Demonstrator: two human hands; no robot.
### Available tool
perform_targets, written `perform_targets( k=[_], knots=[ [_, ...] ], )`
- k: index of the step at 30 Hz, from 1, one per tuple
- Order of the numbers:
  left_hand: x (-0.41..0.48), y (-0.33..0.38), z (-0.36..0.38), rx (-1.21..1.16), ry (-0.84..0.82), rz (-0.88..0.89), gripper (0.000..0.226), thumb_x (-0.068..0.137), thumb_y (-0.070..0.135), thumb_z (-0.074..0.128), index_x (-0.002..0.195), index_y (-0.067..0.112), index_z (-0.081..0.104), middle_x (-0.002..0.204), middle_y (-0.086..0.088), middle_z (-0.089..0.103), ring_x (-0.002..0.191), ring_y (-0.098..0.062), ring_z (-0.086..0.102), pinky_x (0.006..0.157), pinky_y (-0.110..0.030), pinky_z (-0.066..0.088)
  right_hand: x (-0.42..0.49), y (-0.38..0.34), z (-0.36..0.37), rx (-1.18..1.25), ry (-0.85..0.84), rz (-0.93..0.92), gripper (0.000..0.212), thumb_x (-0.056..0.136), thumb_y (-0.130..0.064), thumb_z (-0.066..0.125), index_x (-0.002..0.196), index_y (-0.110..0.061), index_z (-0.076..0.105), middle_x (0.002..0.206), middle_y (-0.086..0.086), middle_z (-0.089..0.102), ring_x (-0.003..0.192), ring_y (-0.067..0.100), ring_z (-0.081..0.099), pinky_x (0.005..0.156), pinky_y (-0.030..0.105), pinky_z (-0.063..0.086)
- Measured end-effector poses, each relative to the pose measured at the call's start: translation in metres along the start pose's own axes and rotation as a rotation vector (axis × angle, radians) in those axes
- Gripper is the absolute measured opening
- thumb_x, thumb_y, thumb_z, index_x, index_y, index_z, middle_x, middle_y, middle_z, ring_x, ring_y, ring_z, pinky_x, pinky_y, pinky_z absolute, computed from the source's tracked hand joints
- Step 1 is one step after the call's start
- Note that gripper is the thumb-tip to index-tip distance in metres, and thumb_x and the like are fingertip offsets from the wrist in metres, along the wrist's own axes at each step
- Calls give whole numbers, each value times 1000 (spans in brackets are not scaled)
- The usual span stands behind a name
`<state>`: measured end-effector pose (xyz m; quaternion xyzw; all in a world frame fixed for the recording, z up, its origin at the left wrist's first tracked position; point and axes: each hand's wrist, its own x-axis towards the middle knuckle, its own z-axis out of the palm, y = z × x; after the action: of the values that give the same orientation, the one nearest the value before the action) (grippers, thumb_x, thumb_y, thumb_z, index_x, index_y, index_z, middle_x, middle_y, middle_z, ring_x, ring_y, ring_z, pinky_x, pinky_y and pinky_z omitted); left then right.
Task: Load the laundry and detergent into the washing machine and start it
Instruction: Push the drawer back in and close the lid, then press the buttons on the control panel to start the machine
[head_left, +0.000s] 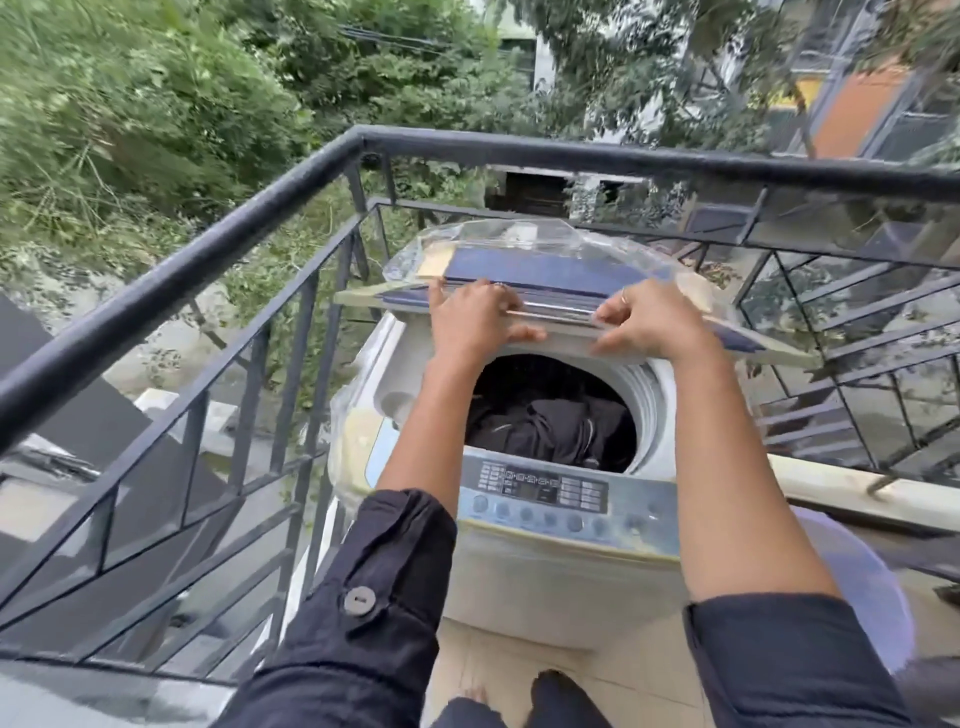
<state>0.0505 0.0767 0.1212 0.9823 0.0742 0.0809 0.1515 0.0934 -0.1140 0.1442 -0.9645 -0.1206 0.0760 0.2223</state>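
Balcony corner, railing (218, 249) at 9 to 12 o'clock. Washer (561, 551) dead centre, panel (540, 493) nearest, dark laundry (550, 426) in drum. Beyond, left hand (475, 322) and right hand (654, 325) curl closed on folded lid (561, 278) edge, probably for even two-handed control.

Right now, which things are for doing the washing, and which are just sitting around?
For the washing: washing machine, its lid held by left hand and right hand, dark clothes, control panel.

Just around: balcony railing, purple tub.
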Motion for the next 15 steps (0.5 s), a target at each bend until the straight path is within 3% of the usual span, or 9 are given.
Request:
perform_targets(
  k=[2,5,8,10,12,15],
  knots=[
    [-14,-6,10,22,-75,7,56,66,67,66,105,27,66,112,1,65,115,-20,57,110,-45,17,-7,6,19,-27,-44,27,40,58,-22,82,93,-6,71,97,11,73,96,25,68,82,38,54],
    [-34,-14,33,-7,-117,-2,53,64,61,72,103,26,65,109,1,62,110,-20,58,104,-43,22,-22,12,46,-49,-113,71,30,54,-31,86,71,-15,67,79,-1,71,79,18,65,69,30,50],
    [-52,-20,62,-41,-168,-33,57,64,55,76,111,25,64,114,1,59,114,-19,54,99,-40,25,-36,16,75,-24,-131,128,34,54,-30,86,54,-22,54,66,-8,61,72,12,58,61,23,39],
    [-60,-25,80,-53,-201,-49,57,65,54,76,114,26,62,116,0,56,117,-19,50,98,-39,26,-43,21,92,14,-131,173,30,55,-27,87,58,-23,57,69,-7,62,78,13,62,68,22,38],
    [-63,-31,94,-37,-241,-47,56,68,55,74,115,27,61,118,0,54,119,-20,48,99,-40,26,-49,26,108,36,-112,204,25,58,-25,86,77,-24,70,80,-3,69,90,16,65,76,23,40],
    [-66,-38,109,-30,-315,-43,48,76,61,64,112,30,63,120,0,55,119,-20,48,99,-41,27,-56,34,130,57,-88,222,43,63,-23,84,105,-22,71,100,1,73,102,20,64,92,29,42]
  ],
)
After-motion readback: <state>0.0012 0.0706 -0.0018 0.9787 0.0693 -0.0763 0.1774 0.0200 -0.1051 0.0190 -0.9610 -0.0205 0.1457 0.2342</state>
